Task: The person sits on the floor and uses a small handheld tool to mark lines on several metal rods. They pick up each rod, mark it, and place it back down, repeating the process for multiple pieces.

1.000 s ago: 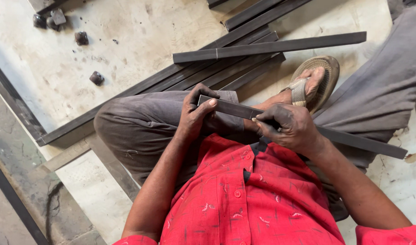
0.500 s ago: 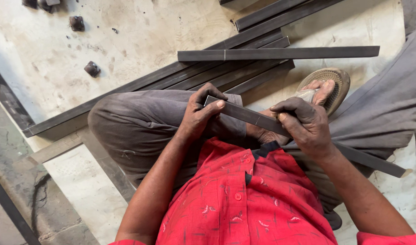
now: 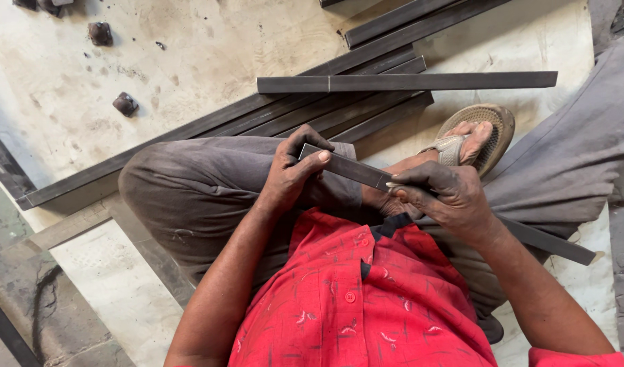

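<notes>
While the flat steel bar point(image 3: 356, 170) lies across the lap, we find it shifted slightly since half a second ago. Our left hand point(image 3: 291, 173) grips its near end; our right hand point(image 3: 444, 197) pinches something thin against it, too small to identify. Beyond the hands lie stacked bars point(image 3: 366, 109). The bar's far end is cut off behind the right forearm.
</notes>
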